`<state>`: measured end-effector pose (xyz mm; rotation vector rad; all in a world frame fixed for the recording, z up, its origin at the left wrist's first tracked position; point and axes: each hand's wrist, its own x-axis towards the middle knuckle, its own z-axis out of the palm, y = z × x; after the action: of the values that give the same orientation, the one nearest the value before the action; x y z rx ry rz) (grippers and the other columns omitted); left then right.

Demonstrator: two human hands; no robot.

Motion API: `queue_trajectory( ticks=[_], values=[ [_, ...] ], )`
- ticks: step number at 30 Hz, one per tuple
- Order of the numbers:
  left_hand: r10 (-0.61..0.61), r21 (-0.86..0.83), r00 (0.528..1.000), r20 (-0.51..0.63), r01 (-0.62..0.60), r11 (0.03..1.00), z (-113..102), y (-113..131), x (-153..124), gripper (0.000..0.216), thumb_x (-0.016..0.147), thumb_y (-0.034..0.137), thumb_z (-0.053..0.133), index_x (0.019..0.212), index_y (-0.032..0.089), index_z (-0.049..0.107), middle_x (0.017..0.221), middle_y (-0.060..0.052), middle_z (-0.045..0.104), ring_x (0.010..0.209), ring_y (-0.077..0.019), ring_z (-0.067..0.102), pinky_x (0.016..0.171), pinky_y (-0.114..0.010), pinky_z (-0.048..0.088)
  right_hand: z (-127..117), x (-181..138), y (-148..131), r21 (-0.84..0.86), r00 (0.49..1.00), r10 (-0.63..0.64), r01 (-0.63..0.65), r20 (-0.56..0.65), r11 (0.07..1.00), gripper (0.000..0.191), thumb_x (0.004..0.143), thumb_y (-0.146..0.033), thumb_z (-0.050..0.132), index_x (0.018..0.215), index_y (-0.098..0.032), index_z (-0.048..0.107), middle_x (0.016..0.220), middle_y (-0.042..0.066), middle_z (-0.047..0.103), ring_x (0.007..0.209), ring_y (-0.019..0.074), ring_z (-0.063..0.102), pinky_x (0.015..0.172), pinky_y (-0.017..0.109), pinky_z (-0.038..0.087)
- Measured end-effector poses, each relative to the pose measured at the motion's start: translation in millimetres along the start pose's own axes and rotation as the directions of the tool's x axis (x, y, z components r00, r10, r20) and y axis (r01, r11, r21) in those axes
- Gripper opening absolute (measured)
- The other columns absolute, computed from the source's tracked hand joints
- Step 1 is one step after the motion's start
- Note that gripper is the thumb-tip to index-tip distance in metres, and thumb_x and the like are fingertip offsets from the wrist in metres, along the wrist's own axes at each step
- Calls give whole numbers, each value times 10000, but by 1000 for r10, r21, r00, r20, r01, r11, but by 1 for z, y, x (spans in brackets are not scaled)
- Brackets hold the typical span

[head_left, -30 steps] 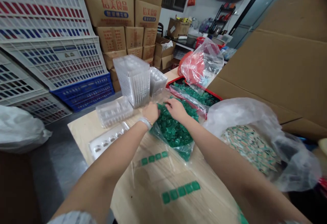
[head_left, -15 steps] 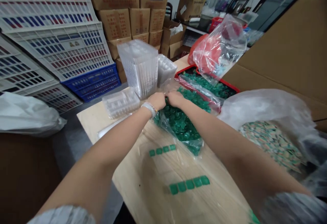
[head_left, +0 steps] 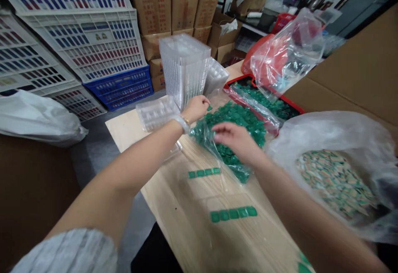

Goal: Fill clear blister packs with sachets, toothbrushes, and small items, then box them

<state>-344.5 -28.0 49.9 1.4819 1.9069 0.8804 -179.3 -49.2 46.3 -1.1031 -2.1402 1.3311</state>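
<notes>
A clear bag full of small green wrapped pieces (head_left: 239,119) lies open in the middle of the wooden table (head_left: 174,206). My left hand (head_left: 196,108) rests at the bag's far left edge, fingers curled, pinching one green piece (head_left: 209,108). My right hand (head_left: 238,138) hovers low over the near part of the bag, its fingers pointing left and smeared by motion. Nearer to me on the table lie two clear flat trays, each holding one row of green pieces (head_left: 204,172) (head_left: 233,214).
A tall stack of clear trays (head_left: 185,67) and a low stack (head_left: 154,113) stand beyond my left hand. A red tray of green pieces (head_left: 298,108) and a big bag of sachets (head_left: 336,177) sit right. Cardboard (head_left: 357,69) walls the right; crates (head_left: 81,40) fill the left.
My right hand has drawn back toward me from the bag's far edge. My left hand stays at that edge, now with a green piece at its fingertips. The camera has tilted down.
</notes>
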Motion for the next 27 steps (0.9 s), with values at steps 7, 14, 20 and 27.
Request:
queue_trajectory(
  ticks=[7, 14, 20, 27],
  values=[
    [-314, -827, 915, 254, 373, 420, -23, -39, -156, 165, 728, 110, 449, 850, 123, 560, 692, -36, 581, 509, -66, 518, 437, -161, 385, 68, -77, 18, 289, 947, 132, -219, 292, 932, 195, 660, -213, 618, 843, -147, 602, 783, 31, 608, 664, 113, 557, 654, 275, 463],
    [-473, -872, 798, 373, 476, 116, 2, -65, -238, 160, 720, 95, 517, 855, 109, 600, 733, -38, 591, 581, -84, 557, 484, -171, 447, 86, -60, -2, -473, 836, -235, 488, 496, 734, 114, 739, -124, 547, 830, -121, 616, 833, 75, 575, 824, 168, 502, 750, 294, 388],
    [-530, -872, 775, 345, 474, 125, 11, -67, -245, 196, 688, 38, 541, 866, 102, 598, 703, -35, 598, 593, -95, 573, 532, -195, 469, 101, -56, 5, -564, 758, -204, 611, 620, 555, 108, 744, -179, 576, 821, -120, 622, 835, 76, 580, 833, 180, 484, 751, 294, 356],
    [-417, -840, 828, 374, 493, 226, 17, -62, -245, 174, 640, 128, 605, 812, 108, 590, 784, -37, 597, 594, -76, 544, 507, -177, 438, 81, -73, 19, -576, 807, -201, 548, 556, 607, 213, 752, -210, 571, 945, -120, 574, 882, 79, 562, 868, 175, 478, 741, 279, 367]
  ],
)
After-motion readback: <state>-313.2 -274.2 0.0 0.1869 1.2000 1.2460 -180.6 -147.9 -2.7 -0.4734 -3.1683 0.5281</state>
